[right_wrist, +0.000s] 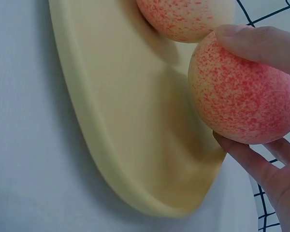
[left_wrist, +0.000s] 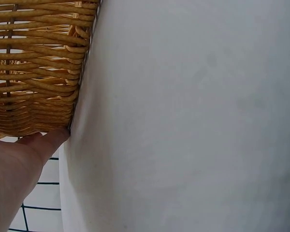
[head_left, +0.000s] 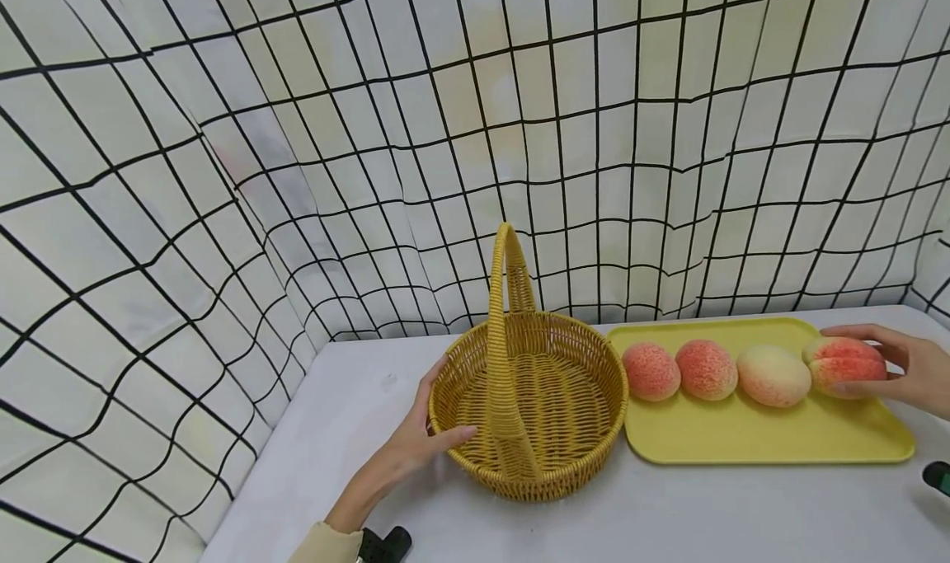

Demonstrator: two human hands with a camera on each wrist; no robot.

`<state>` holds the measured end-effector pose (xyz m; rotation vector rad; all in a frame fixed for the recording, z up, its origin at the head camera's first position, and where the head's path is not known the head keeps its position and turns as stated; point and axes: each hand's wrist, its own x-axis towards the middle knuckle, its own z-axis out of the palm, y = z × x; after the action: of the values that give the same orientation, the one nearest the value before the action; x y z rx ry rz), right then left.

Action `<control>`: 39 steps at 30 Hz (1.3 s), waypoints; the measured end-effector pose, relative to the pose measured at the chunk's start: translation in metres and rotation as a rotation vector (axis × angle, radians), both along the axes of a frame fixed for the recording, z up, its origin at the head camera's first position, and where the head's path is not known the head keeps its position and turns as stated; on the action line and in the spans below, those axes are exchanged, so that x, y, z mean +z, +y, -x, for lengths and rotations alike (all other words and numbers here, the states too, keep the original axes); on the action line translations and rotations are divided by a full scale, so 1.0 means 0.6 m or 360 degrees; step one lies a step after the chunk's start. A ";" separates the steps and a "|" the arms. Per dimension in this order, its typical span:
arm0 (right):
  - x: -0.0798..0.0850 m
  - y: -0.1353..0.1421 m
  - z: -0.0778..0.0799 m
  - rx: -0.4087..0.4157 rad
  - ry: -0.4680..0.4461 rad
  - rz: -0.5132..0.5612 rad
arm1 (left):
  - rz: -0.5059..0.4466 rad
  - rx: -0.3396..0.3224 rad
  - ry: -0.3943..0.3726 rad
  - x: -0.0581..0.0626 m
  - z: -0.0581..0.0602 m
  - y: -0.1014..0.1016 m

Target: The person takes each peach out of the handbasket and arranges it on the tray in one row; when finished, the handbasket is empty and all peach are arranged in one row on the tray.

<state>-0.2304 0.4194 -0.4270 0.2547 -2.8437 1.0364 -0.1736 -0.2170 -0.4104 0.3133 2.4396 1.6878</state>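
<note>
A wicker basket [head_left: 557,464] with a tall arched handle stands on the table, and no contents show inside it. My left hand [head_left: 419,431] holds its left side, thumb over the rim and fingers along the outer wall; in the left wrist view those fingers touch the woven side [left_wrist: 36,72] low down. To the right, several peaches sit in a row on a yellow tray [head_left: 742,443]. My right hand [head_left: 909,369] grips the rightmost peach [head_left: 849,361] between thumb and fingers. The right wrist view shows this red-speckled peach [right_wrist: 244,92] close up, beside a neighbouring peach [right_wrist: 183,17].
Left of the held fruit lie a pale peach [head_left: 774,375] and two redder peaches, one in the middle [head_left: 707,370] and one nearest the basket [head_left: 651,372]. The tray's left edge adjoins the basket. A white cloth with black grid lines [head_left: 460,159] hangs behind the white table [head_left: 326,415].
</note>
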 end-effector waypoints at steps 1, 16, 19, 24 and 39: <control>-0.001 0.001 0.000 0.0007 0.0004 0.0017 | 0.0006 0.0002 0.0002 0.001 0.000 0.000; -0.006 -0.003 -0.002 0.0044 0.0184 0.0044 | -0.0020 -0.0033 0.0022 -0.003 0.004 -0.001; -0.004 -0.005 -0.002 0.0054 0.0211 0.0010 | -0.0031 -0.0035 0.0024 -0.003 0.004 0.001; -0.003 -0.005 -0.005 0.0037 0.0202 -0.0024 | 0.0003 -0.0024 0.0027 -0.002 0.002 0.003; 0.015 -0.019 -0.001 0.0074 0.0292 0.0049 | 0.0002 -0.0008 0.0003 0.001 -0.002 -0.002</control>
<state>-0.2299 0.4079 -0.4180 0.3935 -2.6677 1.0083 -0.1723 -0.2181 -0.4097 0.3205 2.4389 1.6849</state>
